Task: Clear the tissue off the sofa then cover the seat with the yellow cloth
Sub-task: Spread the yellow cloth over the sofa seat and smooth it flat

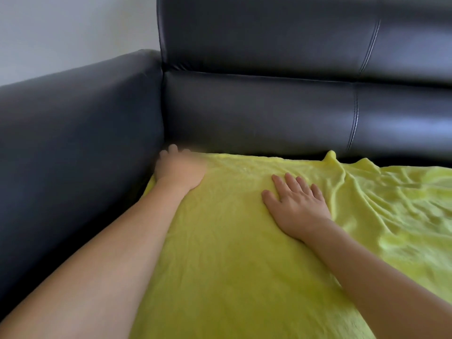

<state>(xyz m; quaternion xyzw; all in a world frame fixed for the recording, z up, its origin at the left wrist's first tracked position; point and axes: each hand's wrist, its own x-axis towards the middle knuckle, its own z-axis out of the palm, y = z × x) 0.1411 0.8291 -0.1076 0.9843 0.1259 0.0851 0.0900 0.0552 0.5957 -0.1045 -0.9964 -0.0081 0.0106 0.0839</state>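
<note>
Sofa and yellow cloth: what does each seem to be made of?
Sofa: looks like dark leather or faux leather with a smooth semi-gloss finish; soft highlights and stitched seams show on the backrest.
Yellow cloth: seems a soft, matte, fleece-like or microfibre fabric; its surface looks fuzzy and it rumples into soft folds toward the right.

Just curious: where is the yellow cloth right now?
The yellow cloth lies spread on the sofa seat, under both hands, its far edge near the backrest.
</note>
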